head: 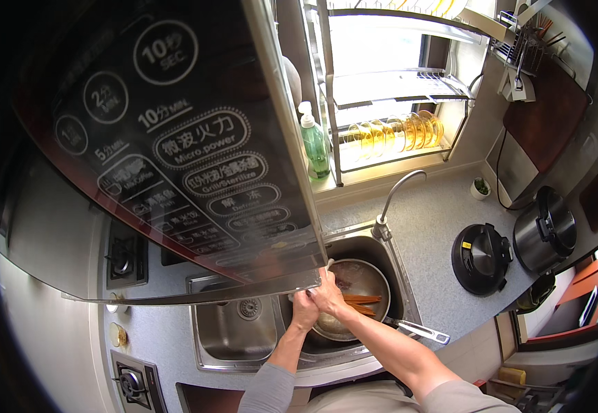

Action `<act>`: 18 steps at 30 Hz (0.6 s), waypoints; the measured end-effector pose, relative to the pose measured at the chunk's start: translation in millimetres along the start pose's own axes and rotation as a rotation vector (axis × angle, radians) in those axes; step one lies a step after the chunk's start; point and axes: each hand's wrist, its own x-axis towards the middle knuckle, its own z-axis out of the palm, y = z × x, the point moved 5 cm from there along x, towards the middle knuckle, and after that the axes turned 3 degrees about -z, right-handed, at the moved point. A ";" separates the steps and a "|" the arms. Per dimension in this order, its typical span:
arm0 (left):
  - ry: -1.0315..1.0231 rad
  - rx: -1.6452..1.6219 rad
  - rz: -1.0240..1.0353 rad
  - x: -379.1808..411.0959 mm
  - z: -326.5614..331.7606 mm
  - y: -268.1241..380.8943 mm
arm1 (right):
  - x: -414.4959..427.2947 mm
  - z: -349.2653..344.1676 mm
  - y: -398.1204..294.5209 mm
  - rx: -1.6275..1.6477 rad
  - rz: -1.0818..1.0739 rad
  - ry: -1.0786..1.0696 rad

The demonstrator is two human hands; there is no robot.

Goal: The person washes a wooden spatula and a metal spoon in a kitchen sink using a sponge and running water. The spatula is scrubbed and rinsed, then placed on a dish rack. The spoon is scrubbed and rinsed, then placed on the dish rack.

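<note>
My left hand (pixel 305 311) and my right hand (pixel 329 295) are close together over the right sink basin (pixel 349 246). Both are closed around what looks like a white cloth (pixel 331 263), mostly hidden by my fingers and the microwave in front. Under them, a metal pan (pixel 372 273) stands in the basin with cloudy liquid in it. Several orange-brown chopsticks or sticks (pixel 363 298) lie in the pan. Its handle (pixel 423 331) sticks out over the sink's right edge.
A microwave oven's control panel (pixel 175 129) looms at upper left, its lower corner beside my hands. The curved faucet (pixel 385 206) rises behind the basin. On the right counter are a black pot lid (pixel 479 258) and a pressure cooker (pixel 544 232). Gas burners (pixel 132 382) are at left.
</note>
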 end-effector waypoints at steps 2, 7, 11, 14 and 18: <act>0.074 -0.353 -0.139 1.7 3.1 12.0 | -4.3 -9.5 -14.9 -0.089 -0.223 0.088; 0.398 -0.638 -0.255 2.6 3.8 -7.2 | -29.2 -27.5 -32.8 -0.048 -0.646 0.240; 0.527 -0.463 -0.325 -0.6 12.4 -13.5 | -8.9 -29.0 -6.7 0.214 -0.355 0.199; 0.518 -0.545 -0.433 4.6 14.8 -6.9 | 5.8 -15.3 50.2 0.424 0.010 0.360; 0.458 -0.699 -0.499 10.5 -0.1 -15.0 | -15.0 -10.5 43.9 1.179 0.411 0.004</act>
